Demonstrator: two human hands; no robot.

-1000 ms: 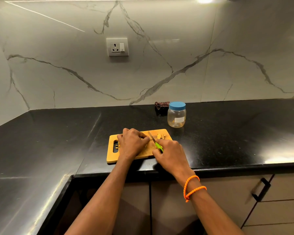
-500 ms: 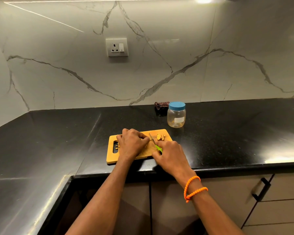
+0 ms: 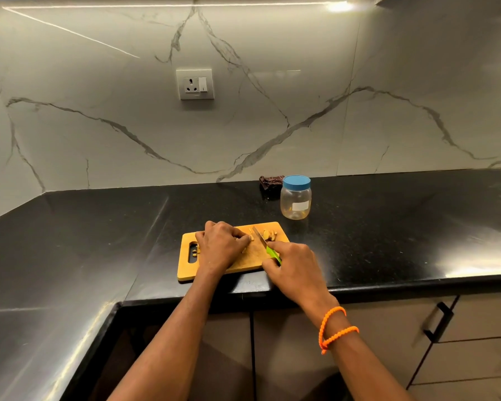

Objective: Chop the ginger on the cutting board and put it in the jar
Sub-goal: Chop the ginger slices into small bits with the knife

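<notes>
A wooden cutting board (image 3: pixel 252 256) lies near the front edge of the black counter. My left hand (image 3: pixel 220 244) rests on the board with curled fingers, pinning a ginger piece (image 3: pixel 250 238) that is mostly hidden under the fingertips. My right hand (image 3: pixel 295 266) grips the green handle of a knife (image 3: pixel 265 243), its blade pointing away across the board beside my left fingertips. Cut ginger bits (image 3: pixel 269 235) lie at the board's far right corner. A clear jar (image 3: pixel 296 198) with a blue lid stands closed behind the board.
Small ginger scraps (image 3: pixel 195 251) sit by the board's handle slot. A dark crumpled cloth (image 3: pixel 271 182) lies against the marble wall, left of the jar. A wall socket (image 3: pixel 195 83) is above. Cabinet drawers with black handles (image 3: pixel 437 322) are below at the right.
The knife blade has shifted slightly along the board between frames. Both hands stay in nearly the same place on the board.
</notes>
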